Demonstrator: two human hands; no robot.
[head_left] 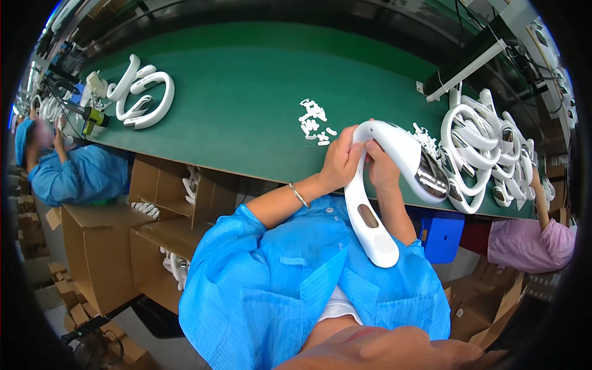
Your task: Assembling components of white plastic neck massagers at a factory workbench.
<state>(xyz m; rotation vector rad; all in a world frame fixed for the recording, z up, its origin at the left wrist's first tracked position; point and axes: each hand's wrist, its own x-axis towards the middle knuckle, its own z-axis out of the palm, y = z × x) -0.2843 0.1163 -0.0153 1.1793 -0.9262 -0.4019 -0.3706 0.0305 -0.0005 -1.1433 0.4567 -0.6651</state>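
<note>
A white curved device (pixel 399 147) sits right of the frame's centre, in front of the wearer's blue shirt (pixel 265 265) and over the near edge of the green table (pixel 234 105). Its bend points toward the top of the frame. One limb's long axis runs down and slightly right, to a rounded, perforated end; the other slants more sharply right, ending in a dark opening toward the pile of white devices (pixel 472 160). The left hand (pixel 339 163) is closed on the bend from its left side; the right hand (pixel 382 169) grips the inside of the bend, between the two limbs, fingers partly hidden. Small white pieces (pixel 317 111) lie scattered above the hands, and more lie beside the pile. Further white devices (pixel 163 105) rest at the upper left.
</note>
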